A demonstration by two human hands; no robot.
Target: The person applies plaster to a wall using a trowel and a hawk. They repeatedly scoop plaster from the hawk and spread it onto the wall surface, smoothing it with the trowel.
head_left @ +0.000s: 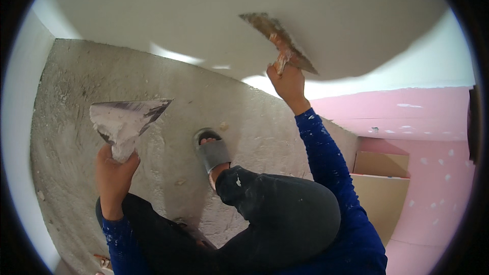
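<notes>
My left hand [114,178] is closed on the handle of a broad putty knife [125,119], whose metal blade carries a heap of white compound. It is held over the concrete floor at the left. My right hand [288,84] grips a wide trowel [282,46] with an orange, compound-smeared handle. That blade lies at the grey-white wall surface [356,15], which fills the upper part of the view; whether it touches cannot be told for certain. Both blue sleeves are spotted with white.
My grey-sandalled foot [219,155] and dark-trousered bent knee occupy the lower middle of the rough concrete floor [76,147]. A white wall [18,122] runs along the left. Tan boards [382,198] lean by a pink, patched wall [433,193] at right. Small unclear items lie bottom left.
</notes>
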